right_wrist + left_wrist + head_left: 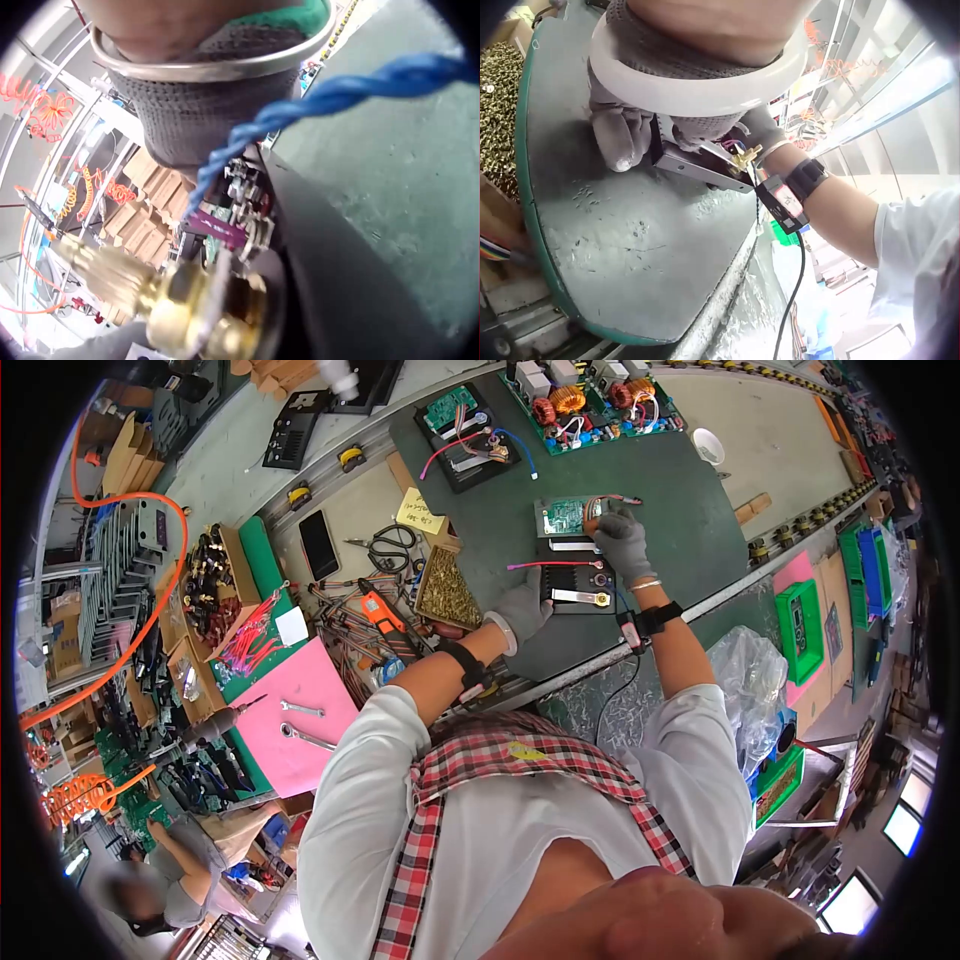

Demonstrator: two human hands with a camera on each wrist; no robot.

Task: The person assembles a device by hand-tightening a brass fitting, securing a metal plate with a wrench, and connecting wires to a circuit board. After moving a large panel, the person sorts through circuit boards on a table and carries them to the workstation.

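Observation:
In the head view a black metal panel [572,578] lies on the dark green table mat, bearing brass terminals [600,600], a silver strip and a red lead [540,565]. My gloved left hand [522,608] holds its near left corner; the left wrist view shows a fingertip resting over the panel's edge [705,169]. A green circuit board [562,517] sits at the panel's far side. My gloved right hand [625,545] grips the board's right end beside its wires, fingertips partly hidden. A brass terminal [187,300] and twisted blue wire [300,105] loom close in the right wrist view.
A second black panel [480,455] with a board and leads lies farther back, near a large circuit board [590,405]. Left of the mat are a box of brass screws [448,588], scissors [390,548], a phone [319,546] and tools. A metal rail borders the near edge.

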